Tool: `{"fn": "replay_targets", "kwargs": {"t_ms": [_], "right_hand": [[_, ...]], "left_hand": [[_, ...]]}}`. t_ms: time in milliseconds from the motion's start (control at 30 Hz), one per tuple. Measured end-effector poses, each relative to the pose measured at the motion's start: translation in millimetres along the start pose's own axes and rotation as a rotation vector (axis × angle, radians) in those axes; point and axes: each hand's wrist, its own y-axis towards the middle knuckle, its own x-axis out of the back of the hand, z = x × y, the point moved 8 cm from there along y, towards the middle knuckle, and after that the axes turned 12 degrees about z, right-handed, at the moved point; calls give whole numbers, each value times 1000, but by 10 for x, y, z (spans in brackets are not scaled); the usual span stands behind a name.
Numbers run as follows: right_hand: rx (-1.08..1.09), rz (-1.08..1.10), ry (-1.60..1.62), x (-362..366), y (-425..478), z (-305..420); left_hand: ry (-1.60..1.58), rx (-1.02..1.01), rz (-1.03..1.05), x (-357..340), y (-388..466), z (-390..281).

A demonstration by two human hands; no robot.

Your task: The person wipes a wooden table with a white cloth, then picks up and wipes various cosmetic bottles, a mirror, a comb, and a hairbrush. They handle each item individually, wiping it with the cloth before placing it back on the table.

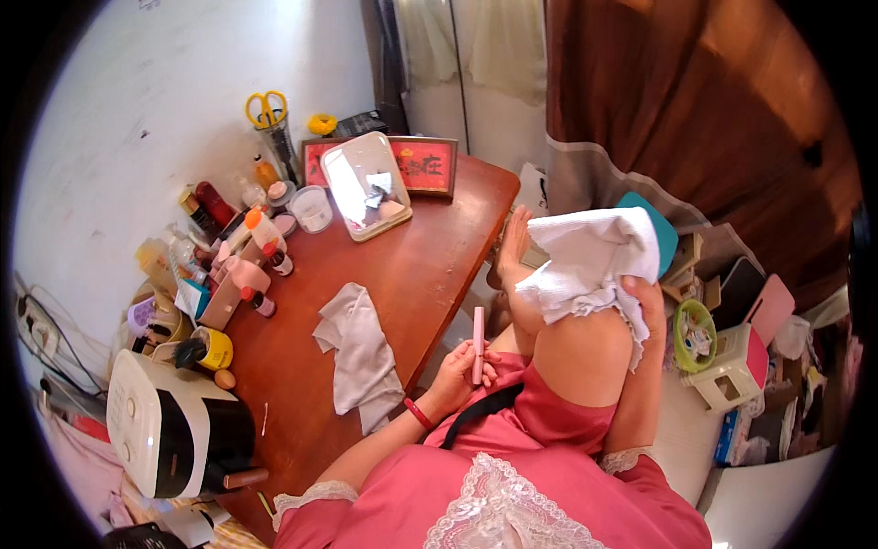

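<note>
My left hand holds a slim pink cylindrical object upright above my lap. In my right hand is a white cloth, which drapes over my raised knee. To the left of my left hand, a crumpled light grey cloth lies on the brown wooden table. A tabletop mirror leans against a red framed picture bearing writing at the table's far end.
Bottles, a pink organizer and yellow-handled scissors line the wall side. An air fryer stands at the near left, beside an egg. On the right are a green basket and a plastic stool.
</note>
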Motion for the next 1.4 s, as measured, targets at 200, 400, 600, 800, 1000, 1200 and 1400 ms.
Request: {"fn": "replay_targets", "kwargs": {"t_ms": [200, 400, 600, 800, 1000, 1200, 1400], "right_hand": [[-50, 282, -324, -415, 613, -513], [85, 66, -395, -244, 825, -631], [295, -314, 209, -873, 620, -511], [354, 177, -279, -1959, 16, -1332], [116, 59, -89, -1549, 373, -1401], [-115, 259, 272, -1590, 588, -1481], [-120, 238, 271, -1538, 539, -1723]], "left_hand": [[53, -44, -82, 47, -108, -105], [189, -174, -207, -73, -262, -641], [469, -401, -303, -669, -231, -1492], [694, -553, -405, -969, -203, -1679], [1322, -216, -493, -1027, -381, -1280], [682, -228, -481, -785, -318, -1147], [554, -449, -640, -682, -394, -1418]]}}
